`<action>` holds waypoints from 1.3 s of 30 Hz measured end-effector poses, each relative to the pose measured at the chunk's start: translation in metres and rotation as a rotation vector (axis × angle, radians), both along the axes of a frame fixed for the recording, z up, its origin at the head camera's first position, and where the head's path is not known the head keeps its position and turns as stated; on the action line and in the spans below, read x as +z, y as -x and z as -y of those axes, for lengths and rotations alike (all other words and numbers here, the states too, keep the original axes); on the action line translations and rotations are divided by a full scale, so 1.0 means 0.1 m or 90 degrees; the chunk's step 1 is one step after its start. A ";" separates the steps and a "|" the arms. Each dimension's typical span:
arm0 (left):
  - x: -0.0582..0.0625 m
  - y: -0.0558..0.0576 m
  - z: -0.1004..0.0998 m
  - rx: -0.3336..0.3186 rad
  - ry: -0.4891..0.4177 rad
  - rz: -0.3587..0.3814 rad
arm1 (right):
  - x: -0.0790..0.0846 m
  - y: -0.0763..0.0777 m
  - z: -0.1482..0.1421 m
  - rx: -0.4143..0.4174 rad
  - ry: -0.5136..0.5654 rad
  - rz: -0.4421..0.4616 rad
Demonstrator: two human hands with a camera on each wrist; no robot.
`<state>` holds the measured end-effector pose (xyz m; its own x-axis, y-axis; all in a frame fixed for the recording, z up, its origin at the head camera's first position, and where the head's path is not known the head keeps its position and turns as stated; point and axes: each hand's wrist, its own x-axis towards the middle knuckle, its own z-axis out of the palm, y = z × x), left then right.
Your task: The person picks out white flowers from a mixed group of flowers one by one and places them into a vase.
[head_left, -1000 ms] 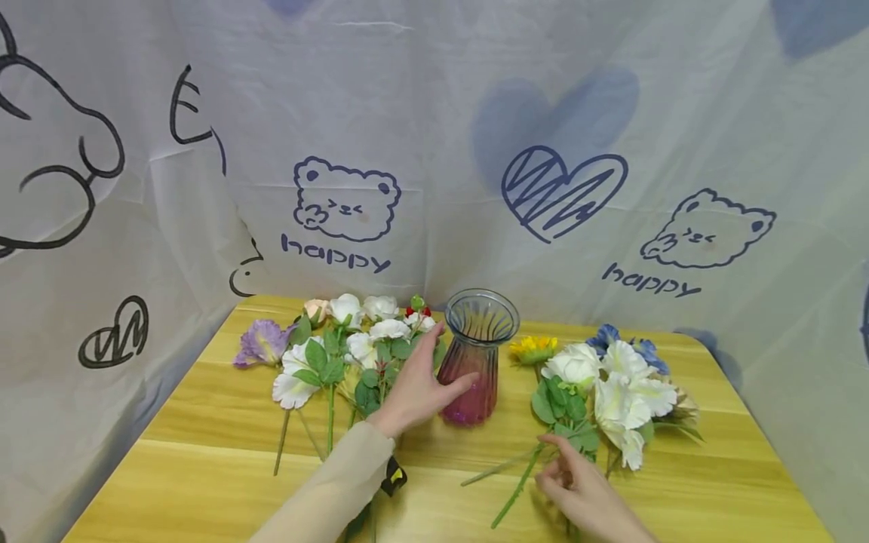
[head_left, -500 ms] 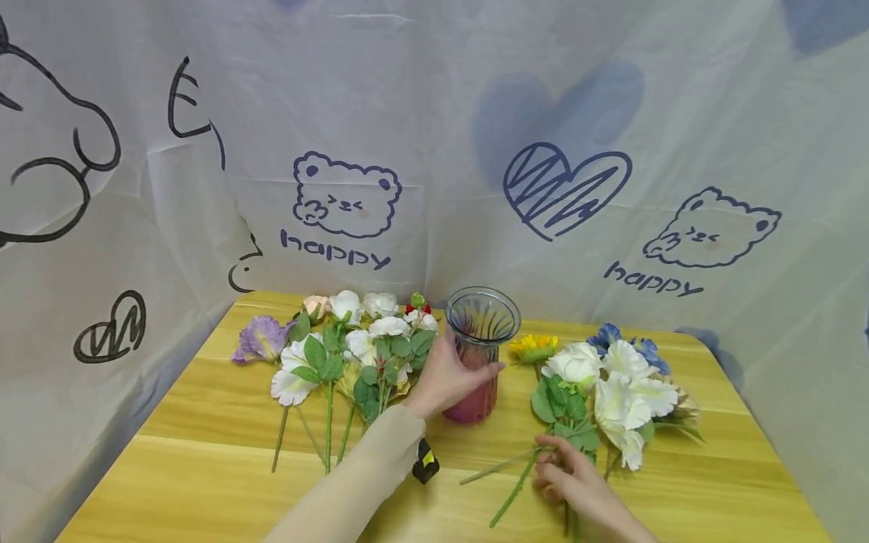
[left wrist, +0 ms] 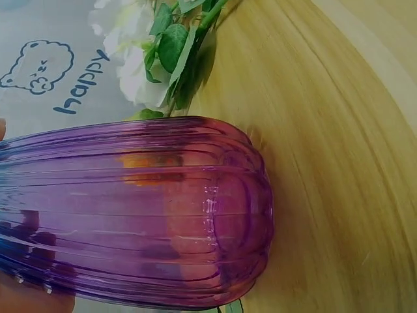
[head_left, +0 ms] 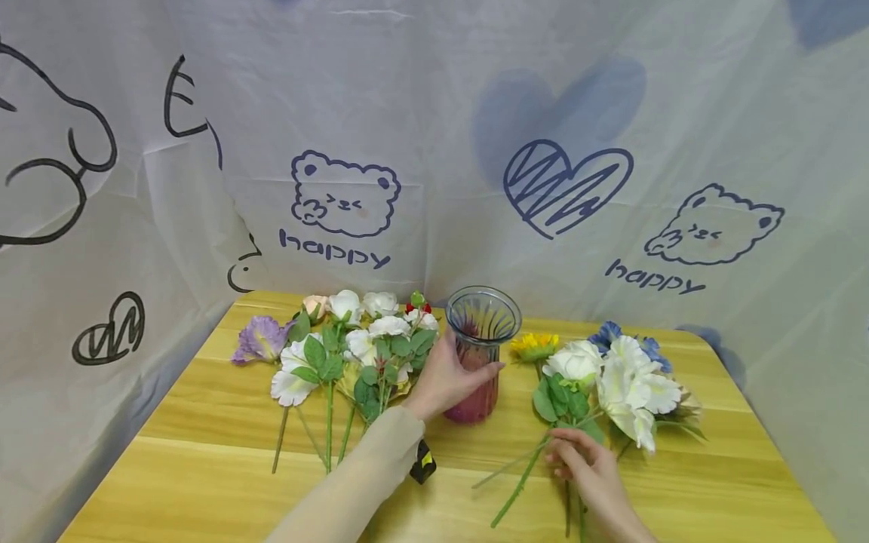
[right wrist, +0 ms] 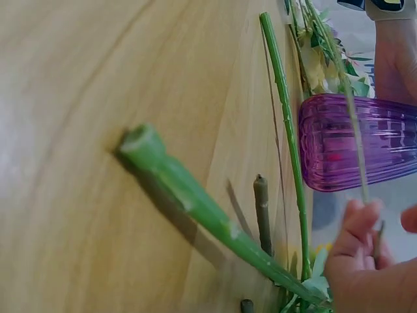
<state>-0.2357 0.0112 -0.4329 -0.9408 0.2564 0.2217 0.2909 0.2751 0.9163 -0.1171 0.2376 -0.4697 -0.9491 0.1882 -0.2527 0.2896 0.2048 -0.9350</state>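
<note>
My left hand (head_left: 451, 377) grips the waist of a ribbed glass vase (head_left: 471, 405), clear bluish at its flared rim and pink-purple below. The vase stands upright on the table; in the left wrist view its purple body (left wrist: 143, 208) fills the middle. My right hand (head_left: 589, 461) pinches the thin stem (right wrist: 357, 137) of a white ruffled artificial flower (head_left: 627, 392). Beside that hand lie a white rose (head_left: 573, 360) with a thick green stem (right wrist: 208, 218), a yellow sunflower (head_left: 535, 346) and blue flowers (head_left: 655, 353).
Left of the vase lie several artificial flowers: a purple one (head_left: 261, 339), white roses (head_left: 345, 306) and a white ruffled bloom (head_left: 293, 373). A black strap piece with a yellow mark (head_left: 423, 462) shows at my left wrist. A printed white cloth (head_left: 448, 151) hangs behind the wooden table (head_left: 204, 483).
My left hand has closed around the vase from its left side. My right hand has taken the white ruffled flower's stem and shifted it slightly right and up.
</note>
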 end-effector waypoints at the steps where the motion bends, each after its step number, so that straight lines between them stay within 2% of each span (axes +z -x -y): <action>1: 0.00 0.00 0.00 -0.002 -0.001 0.001 | 0.00 0.00 0.00 -0.011 0.002 -0.016; 5: 0.00 0.01 -0.01 -0.004 -0.001 0.002 | -0.01 0.00 -0.02 -0.050 0.007 -0.067; 8: -0.01 0.01 -0.02 -0.004 0.001 0.002 | -0.03 0.01 -0.02 -0.080 0.038 -0.090; 12: -0.01 0.02 -0.03 -0.004 0.002 0.006 | -0.04 0.04 -0.03 -0.126 0.089 -0.074; 14: -0.01 0.02 -0.03 -0.005 0.000 0.006 | -0.04 0.06 -0.04 -0.142 0.092 -0.058; 18: -0.01 0.02 -0.03 -0.005 0.000 0.004 | -0.04 0.06 -0.05 -0.145 0.087 -0.039; 27: 0.00 0.02 -0.02 -0.005 0.006 0.005 | -0.03 0.03 0.00 -0.144 0.120 -0.049; 30: 0.00 0.02 -0.01 -0.004 0.008 0.007 | -0.02 0.03 -0.01 -0.115 0.089 -0.023; 34: -0.01 0.01 0.00 0.000 0.009 0.006 | -0.04 0.04 0.01 -0.044 0.024 0.021; 39: -0.01 0.01 0.00 0.001 0.015 0.005 | -0.04 0.06 0.01 0.024 -0.023 0.056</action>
